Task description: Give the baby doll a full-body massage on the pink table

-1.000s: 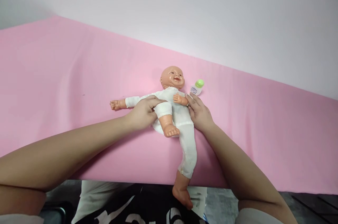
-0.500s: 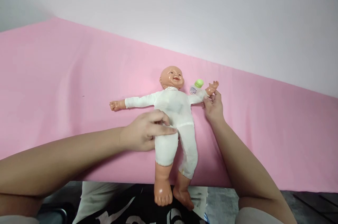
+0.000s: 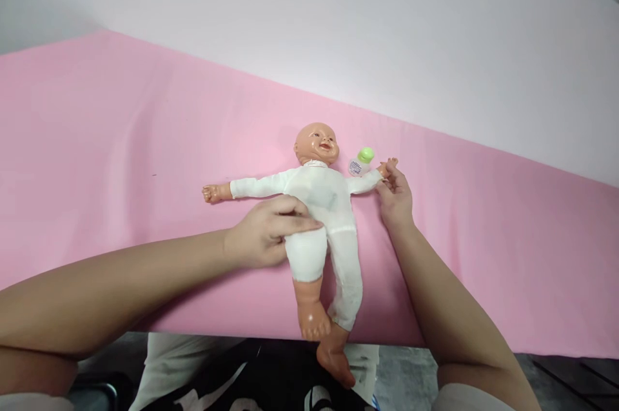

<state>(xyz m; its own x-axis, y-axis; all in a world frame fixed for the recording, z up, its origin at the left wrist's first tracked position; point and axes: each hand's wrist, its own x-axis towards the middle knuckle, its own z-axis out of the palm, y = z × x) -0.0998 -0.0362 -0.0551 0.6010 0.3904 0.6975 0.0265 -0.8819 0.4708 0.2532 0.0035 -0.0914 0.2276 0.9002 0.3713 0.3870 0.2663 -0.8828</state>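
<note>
A baby doll [image 3: 316,195] with a white cloth body lies on its back, its feet toward me. My left hand [image 3: 271,230] is closed around the top of the doll's leg on the left, fingers over the hip and part of the palm hidden beneath. That leg is raised a little, its foot over the other shin. My right hand [image 3: 396,195] pinches the doll's wrist on the right, covering part of its small plastic hand. Just beyond that arm is a small clear bottle [image 3: 358,164] with a green cap and a printed label.
Pink cloth [image 3: 169,140] covers the table, whose front edge runs just below the doll's legs. One doll foot hangs past this edge. A pale wall or panel [image 3: 309,17] rises behind the table.
The doll's leg in my left hand has lifted, its foot moving up and to the right. My right hand has shifted slightly and covers more of the doll's hand.
</note>
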